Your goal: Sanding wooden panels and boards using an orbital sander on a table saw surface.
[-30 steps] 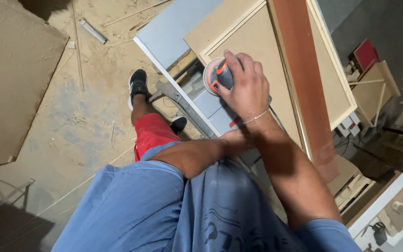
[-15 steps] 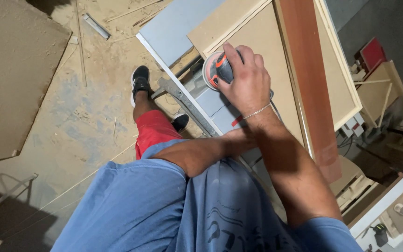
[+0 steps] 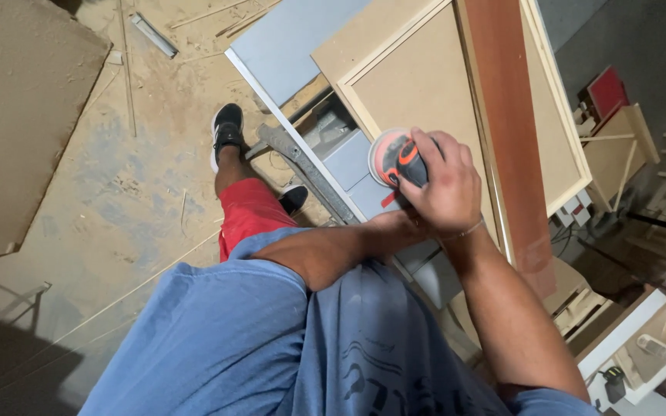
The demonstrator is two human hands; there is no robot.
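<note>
The big flat wood panel [image 3: 425, 85] lies on the bench in the upper middle of the frame so its edge can be rubbed, and the right hand [image 3: 445, 189] wraps its fingers tight around the round orange sander [image 3: 393, 158] there, while the left hand is hidden.

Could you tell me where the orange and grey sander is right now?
In the head view, the sander sits right of centre under the right hand, on the near edge of the framed fibreboard panel.
</note>
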